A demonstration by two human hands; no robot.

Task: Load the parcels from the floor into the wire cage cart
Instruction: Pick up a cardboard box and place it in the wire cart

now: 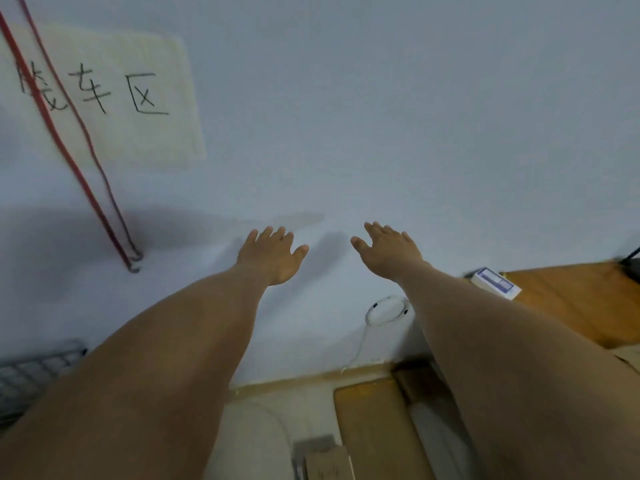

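Note:
My left hand [272, 254] and my right hand [388, 249] are both stretched out in front of me toward a pale wall, fingers spread and straight, holding nothing. A brown cardboard parcel [377, 431] lies low at the bottom centre beneath my arms. A smaller cardboard piece [327, 464] sits at the bottom edge. A bit of grey wire grid [31, 375], probably the cage cart, shows at the lower left behind my left forearm.
A paper sign [138, 98] with handwritten characters hangs on the wall at upper left. Red cords [86, 174] with hooks hang beside it. A small white-and-blue box [495, 283] rests on a wooden surface [588, 299] at right. A white cable [384, 313] loops by the wall.

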